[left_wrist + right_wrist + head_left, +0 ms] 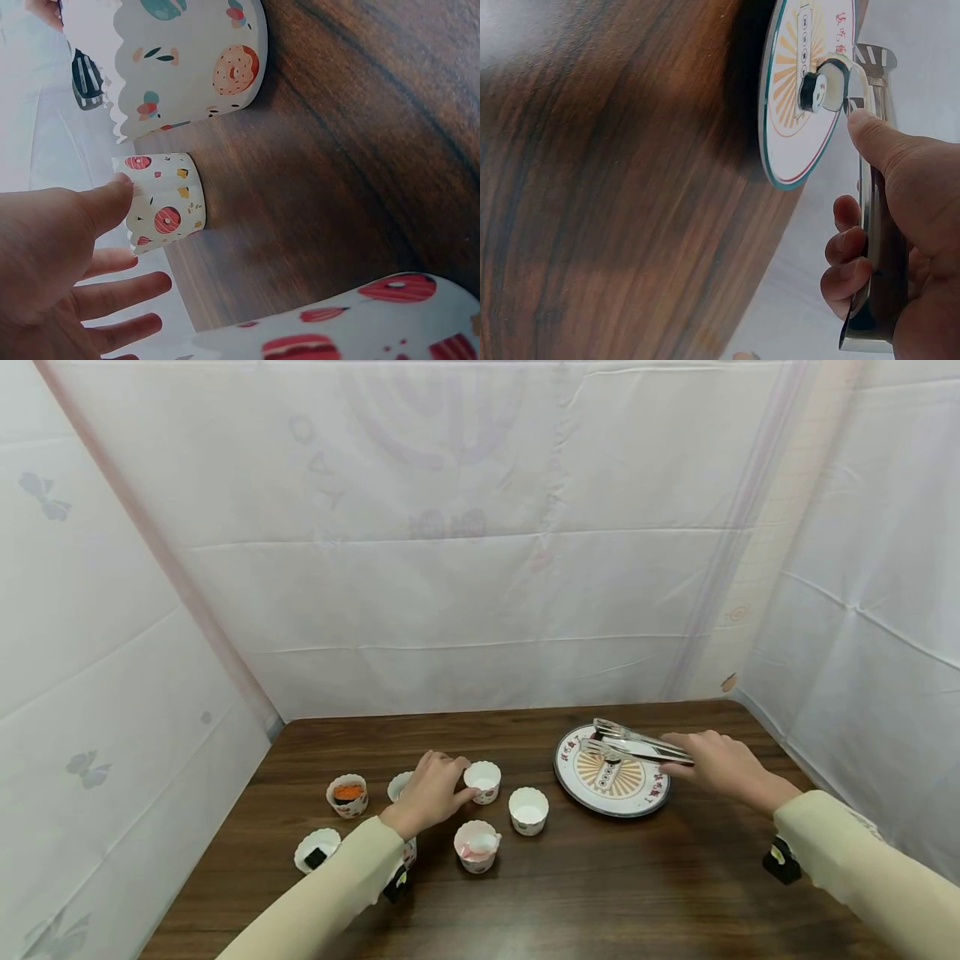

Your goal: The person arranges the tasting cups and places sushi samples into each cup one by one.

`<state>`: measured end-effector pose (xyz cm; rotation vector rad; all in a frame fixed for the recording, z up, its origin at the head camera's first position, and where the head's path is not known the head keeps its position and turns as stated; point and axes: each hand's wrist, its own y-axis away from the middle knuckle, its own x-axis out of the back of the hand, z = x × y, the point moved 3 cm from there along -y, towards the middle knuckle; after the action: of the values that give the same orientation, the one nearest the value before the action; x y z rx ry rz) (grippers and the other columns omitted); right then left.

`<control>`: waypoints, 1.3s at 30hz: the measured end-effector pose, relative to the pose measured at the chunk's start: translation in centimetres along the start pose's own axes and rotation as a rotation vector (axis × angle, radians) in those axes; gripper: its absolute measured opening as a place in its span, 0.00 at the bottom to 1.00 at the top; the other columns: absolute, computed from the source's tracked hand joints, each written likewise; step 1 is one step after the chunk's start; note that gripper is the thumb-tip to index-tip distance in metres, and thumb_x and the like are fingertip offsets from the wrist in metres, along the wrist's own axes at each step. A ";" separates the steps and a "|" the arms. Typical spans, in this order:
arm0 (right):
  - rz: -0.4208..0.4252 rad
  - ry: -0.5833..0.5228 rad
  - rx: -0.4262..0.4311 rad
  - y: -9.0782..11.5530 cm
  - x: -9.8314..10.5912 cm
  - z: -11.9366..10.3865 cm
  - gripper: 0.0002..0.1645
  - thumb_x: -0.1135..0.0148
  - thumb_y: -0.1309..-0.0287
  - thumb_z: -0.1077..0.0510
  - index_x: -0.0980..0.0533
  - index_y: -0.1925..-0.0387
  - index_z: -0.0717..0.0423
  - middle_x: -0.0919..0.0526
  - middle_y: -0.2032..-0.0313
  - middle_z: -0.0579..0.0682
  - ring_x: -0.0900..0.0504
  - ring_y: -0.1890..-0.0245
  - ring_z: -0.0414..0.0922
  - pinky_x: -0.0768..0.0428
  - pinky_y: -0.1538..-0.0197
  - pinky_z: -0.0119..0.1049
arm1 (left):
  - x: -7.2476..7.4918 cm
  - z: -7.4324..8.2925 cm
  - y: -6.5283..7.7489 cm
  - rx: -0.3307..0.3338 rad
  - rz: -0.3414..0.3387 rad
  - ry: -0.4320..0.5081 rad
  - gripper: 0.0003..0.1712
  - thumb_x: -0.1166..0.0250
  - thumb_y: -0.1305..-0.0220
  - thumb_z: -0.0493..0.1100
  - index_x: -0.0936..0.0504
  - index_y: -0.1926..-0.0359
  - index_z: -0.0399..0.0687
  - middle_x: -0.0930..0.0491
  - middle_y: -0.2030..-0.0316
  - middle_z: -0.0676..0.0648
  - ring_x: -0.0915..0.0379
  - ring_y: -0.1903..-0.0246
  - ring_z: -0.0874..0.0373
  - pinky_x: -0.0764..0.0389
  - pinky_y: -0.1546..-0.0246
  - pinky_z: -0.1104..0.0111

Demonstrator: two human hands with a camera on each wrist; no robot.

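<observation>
In the head view, my left hand [429, 789] hovers among white paper baking cups, holding nothing. Its thumb is beside a white cup [482, 782]; whether they touch I cannot tell. The left wrist view has its fingers spread, with a patterned cup [169, 199] behind the thumb tip. My right hand [723, 767] grips metal tongs [645, 746], their slotted ends above a round white plate [637, 795] with a sunburst print. Under the tongs in the right wrist view are a small black-sided sushi piece [810, 94] and a larger pale piece with a dark rim [834, 84].
An orange-topped piece [348, 792] fills one cup at left. Near it, another cup holds a black piece [315, 858]. A white-and-pink item [480, 845] lies across a front cup; an upright cup [528, 818] stands left of the plate. Cups behind the left hand and forearm are partly hidden.
</observation>
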<state>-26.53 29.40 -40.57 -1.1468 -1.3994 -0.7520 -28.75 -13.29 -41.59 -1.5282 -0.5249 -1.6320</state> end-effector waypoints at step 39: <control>-0.041 -0.026 -0.115 3.4 -1.1 2.2 0.30 0.28 0.38 0.44 0.18 0.42 0.59 0.14 0.51 0.65 0.14 0.64 0.58 0.25 0.79 0.44 | -0.2 0.0 -0.2 -0.018 0.029 -0.020 0.20 0.26 0.36 0.46 0.17 0.54 0.34 0.13 0.66 0.40 0.18 0.57 0.42 0.26 0.43 0.48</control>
<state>-24.26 32.24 -42.62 -1.2234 -1.4202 -0.8584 -28.92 -13.17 -41.70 -1.5603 -0.4976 -1.6043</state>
